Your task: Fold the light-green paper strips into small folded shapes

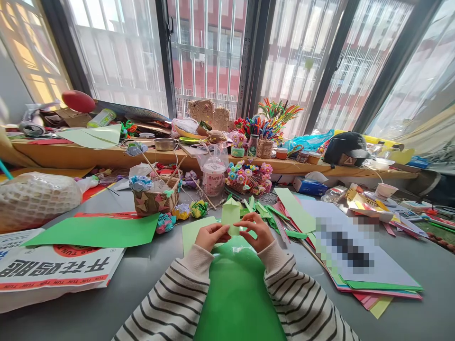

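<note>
A small folded piece of light green paper [231, 211] stands upright between my hands, with a pointed fold at its top. My left hand [212, 237] pinches its lower left edge between thumb and fingers. On the other side, my right hand [257, 232] has its thumb and bent fingers at the lower right edge. Under my wrists lies a large, glossy, rounded green object [241, 293], like a balloon. A flat sheet of pale green paper [192, 233] rests on the table behind my left hand.
Green paper strips [265, 208] are heaped beyond my right hand. A paper stack [384, 272] lies to the right, a green sheet [95, 229] on a printed bag [64, 272] to the left. A basket [154, 201], paper flowers [199, 208] and a plastic cup [213, 177] stand behind.
</note>
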Available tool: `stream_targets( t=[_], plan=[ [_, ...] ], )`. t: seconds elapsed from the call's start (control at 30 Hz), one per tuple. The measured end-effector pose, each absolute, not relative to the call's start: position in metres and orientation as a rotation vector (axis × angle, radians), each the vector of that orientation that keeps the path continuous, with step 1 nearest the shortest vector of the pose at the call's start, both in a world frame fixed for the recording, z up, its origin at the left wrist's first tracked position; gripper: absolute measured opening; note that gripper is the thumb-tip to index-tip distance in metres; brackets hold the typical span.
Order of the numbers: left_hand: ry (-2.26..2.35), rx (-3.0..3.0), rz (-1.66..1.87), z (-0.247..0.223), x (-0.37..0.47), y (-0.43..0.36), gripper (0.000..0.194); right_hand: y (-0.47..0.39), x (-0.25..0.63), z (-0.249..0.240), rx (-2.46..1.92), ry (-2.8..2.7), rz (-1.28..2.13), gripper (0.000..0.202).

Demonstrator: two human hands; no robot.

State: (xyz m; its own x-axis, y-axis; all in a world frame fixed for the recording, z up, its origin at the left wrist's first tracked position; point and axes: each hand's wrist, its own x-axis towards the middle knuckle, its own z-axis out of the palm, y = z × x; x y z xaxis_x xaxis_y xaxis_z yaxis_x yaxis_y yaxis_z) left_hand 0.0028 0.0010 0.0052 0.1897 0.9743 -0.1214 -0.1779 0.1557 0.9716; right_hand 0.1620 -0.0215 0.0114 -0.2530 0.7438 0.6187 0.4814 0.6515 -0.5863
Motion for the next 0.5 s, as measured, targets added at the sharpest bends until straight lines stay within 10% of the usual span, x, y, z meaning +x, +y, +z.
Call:
stream_targets(
  t=[0.5],
  plan=[
    [1.004,1.124,1.024,0.0087,0.0045,-0.0011,0.027,-0.0187,0.1615,0.0093,-0.981,-1.808,0.437,0.014]
  ],
)
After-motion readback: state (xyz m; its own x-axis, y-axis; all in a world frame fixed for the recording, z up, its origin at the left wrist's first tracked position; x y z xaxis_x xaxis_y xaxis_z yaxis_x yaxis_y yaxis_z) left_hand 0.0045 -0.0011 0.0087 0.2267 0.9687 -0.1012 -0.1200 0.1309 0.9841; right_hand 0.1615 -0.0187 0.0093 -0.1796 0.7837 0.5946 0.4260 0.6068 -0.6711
